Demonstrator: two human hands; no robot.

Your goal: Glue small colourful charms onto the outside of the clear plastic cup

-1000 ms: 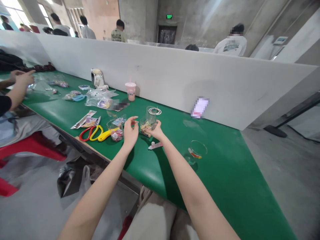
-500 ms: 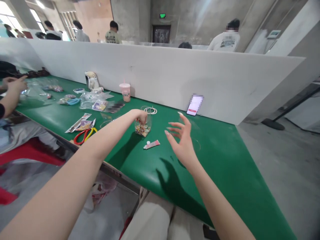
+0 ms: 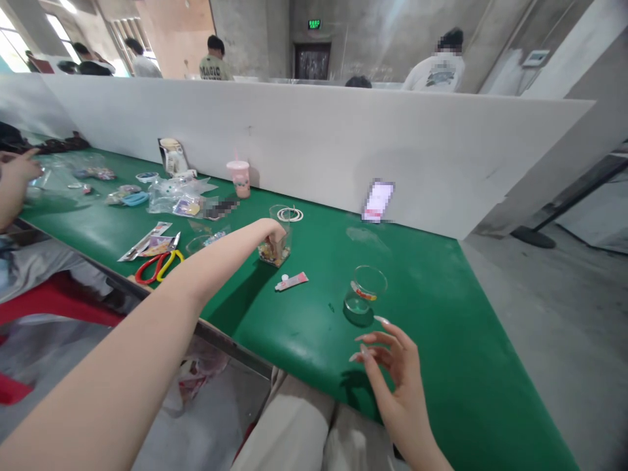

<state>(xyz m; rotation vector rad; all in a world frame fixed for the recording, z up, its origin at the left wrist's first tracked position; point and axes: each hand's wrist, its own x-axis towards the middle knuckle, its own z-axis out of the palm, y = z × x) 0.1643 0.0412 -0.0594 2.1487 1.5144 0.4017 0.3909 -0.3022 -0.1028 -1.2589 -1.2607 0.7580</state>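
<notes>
My left hand point(image 3: 275, 237) reaches down into a clear square container point(image 3: 284, 220). Its fingers are bunched among small mixed beads point(image 3: 269, 254) at the bottom, and what they pinch, if anything, is hidden. On the right, my right hand point(image 3: 397, 369) hovers over the table's near side, fingers apart and curved, holding nothing. Just beyond its fingertips stands a clear glass cup point(image 3: 369, 281) with a red and yellow mark on its side. Between the two hands lies a small pink and white tube point(image 3: 293, 282), a white cap point(image 3: 285, 278) beside it.
Red-and-yellow-handled scissors point(image 3: 159, 266) lie left near the front edge. Farther back are plastic packets point(image 3: 171, 194), a pink cup point(image 3: 239, 178), a white cord coil point(image 3: 290, 214) and a phone point(image 3: 377, 199) against the white partition point(image 3: 314, 144). Another person's hand point(image 3: 19, 167) is far left.
My right hand has drawn back toward me and to the right, uncovering the glass cup. My left hand remains in the container, its fingers lower among the beads. The view has shifted slightly.
</notes>
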